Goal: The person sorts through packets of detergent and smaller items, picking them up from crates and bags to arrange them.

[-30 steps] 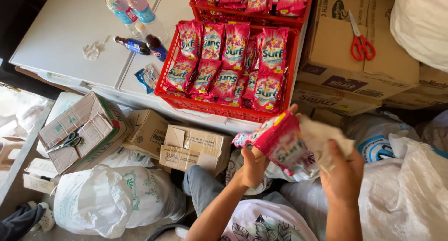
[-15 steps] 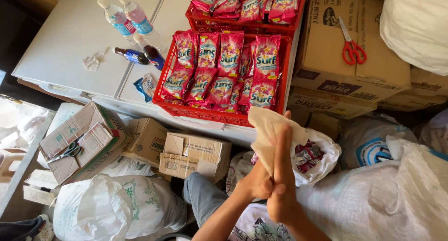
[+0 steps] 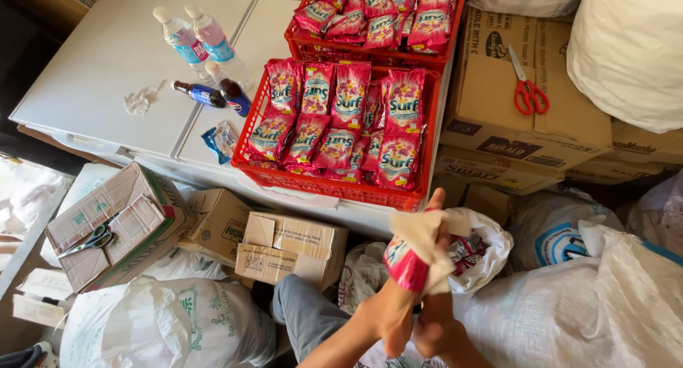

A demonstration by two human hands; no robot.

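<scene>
1. Between both hands, low in the view, a pink sachet sits wrapped in a pale plastic bag; the left hand and right hand press together with fingers closed round the bundle.
2. Just right of the fingers, an open white sack holds more sachets.
3. Beyond the fingers, a red crate carries rows of pink sachets with blue and yellow labels; a second red crate stands behind it, filled the same way.
4. Left of the crates, on the white worktop, stand two clear bottles, two dark bottles lying down, a blue wrapper and crumpled paper.
5. Far right of the crates, brown cartons are stacked, red scissors lying on top.
6. Left of the hands, smaller cartons sit on the floor, one with grey scissors on it.
7. Around them lie white sacks.
</scene>
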